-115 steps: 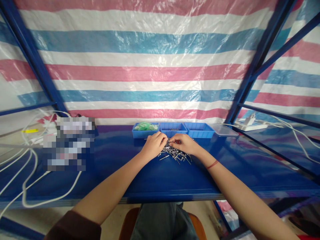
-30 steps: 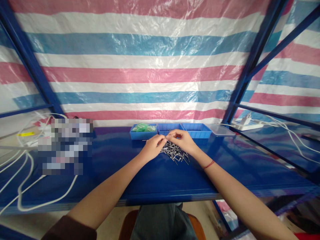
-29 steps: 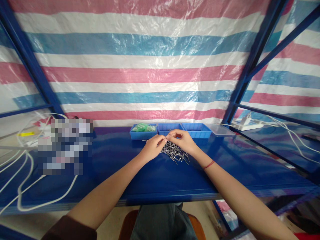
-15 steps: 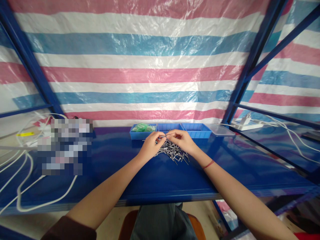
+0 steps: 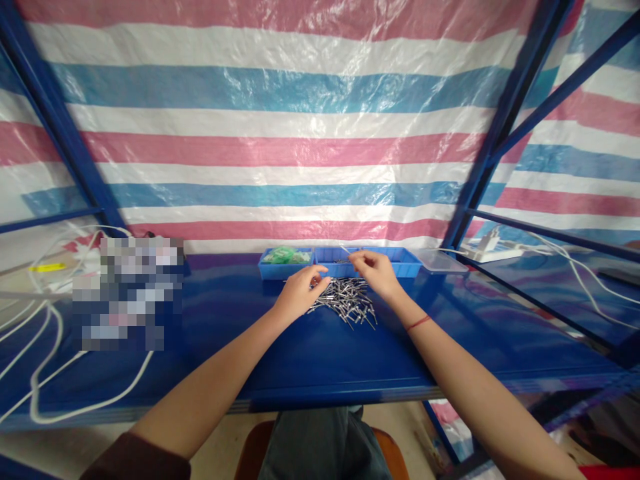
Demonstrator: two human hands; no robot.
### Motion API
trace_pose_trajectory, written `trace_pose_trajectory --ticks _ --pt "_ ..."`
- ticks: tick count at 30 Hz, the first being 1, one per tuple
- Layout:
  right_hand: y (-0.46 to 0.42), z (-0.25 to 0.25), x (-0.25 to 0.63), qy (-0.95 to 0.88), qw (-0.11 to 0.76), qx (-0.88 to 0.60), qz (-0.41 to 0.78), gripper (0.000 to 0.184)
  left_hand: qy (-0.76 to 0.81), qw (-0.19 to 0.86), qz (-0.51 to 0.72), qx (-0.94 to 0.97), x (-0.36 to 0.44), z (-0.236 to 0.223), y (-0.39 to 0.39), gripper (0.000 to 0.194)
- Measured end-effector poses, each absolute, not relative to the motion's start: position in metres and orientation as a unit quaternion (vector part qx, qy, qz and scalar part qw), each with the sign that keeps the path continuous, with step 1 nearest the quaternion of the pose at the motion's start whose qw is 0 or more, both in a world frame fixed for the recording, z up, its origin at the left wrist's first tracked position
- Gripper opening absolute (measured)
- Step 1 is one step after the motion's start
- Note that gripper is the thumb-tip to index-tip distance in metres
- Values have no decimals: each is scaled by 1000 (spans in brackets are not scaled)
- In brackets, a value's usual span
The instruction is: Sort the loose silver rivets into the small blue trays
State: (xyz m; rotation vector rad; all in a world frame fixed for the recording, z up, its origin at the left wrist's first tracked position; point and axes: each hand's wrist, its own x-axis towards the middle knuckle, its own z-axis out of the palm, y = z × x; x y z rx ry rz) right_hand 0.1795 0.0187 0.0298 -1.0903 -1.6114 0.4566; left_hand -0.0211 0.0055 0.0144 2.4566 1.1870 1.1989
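Note:
A loose pile of blind rivets (image 5: 345, 301), silvery with thin dark pins, lies on the blue table. At the pile's left edge is my left hand (image 5: 301, 291), its thumb and forefinger apart with nothing visible between them. My right hand (image 5: 374, 272) is over the front edge of the blue divided bin (image 5: 295, 271), fingers pinched on a thin rivet (image 5: 343, 249) that points up and left above the middle compartment. A few rivets lie inside that compartment. The left compartment holds a crumpled green plastic bag (image 5: 281, 255); the right one is partly behind my right hand.
A clear plastic lid (image 5: 444, 261) lies right of the bin. A white power strip (image 5: 493, 248) with a plug stands farther right. White cables (image 5: 37, 373) and a blurred-out patch take up the table's left side. Blue metal posts (image 5: 483, 167) rise at both sides.
My hands were together above the pile. Now they are apart: my right hand has moved up to the bin with a rivet, while my left has stayed nearly in place with its fingers parted.

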Motion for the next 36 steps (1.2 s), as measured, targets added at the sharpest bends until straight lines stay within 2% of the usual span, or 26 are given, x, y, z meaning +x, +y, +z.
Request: trace_pose_trajectory --ticks 3,6,10,14,18,23,28,32,36 --pt "29 33 208 -607 544 -577 55 33 398 28 335 853 -25 12 7 21" --pt "36 32 233 -555 497 -666 -30 33 404 -6 277 872 -27 10 6 22" --pt "39 27 242 -525 463 -714 -28 42 411 -10 207 888 -29 11 3 24" --pt "37 26 230 -547 465 -696 4 45 409 6 180 894 -28 11 3 22" --pt "31 28 216 -609 454 -649 40 36 400 12 208 892 -27 10 4 16" --pt "23 27 199 -739 395 -541 78 24 396 19 264 879 -26 9 5 14" --pt "12 20 177 -821 340 -410 205 24 373 146 395 827 -21 9 6 13" --pt "4 20 163 -824 362 -366 234 26 361 242 463 773 -17 12 7 15" --pt "2 26 161 -797 423 -372 217 29 383 238 474 757 -17 16 6 15"
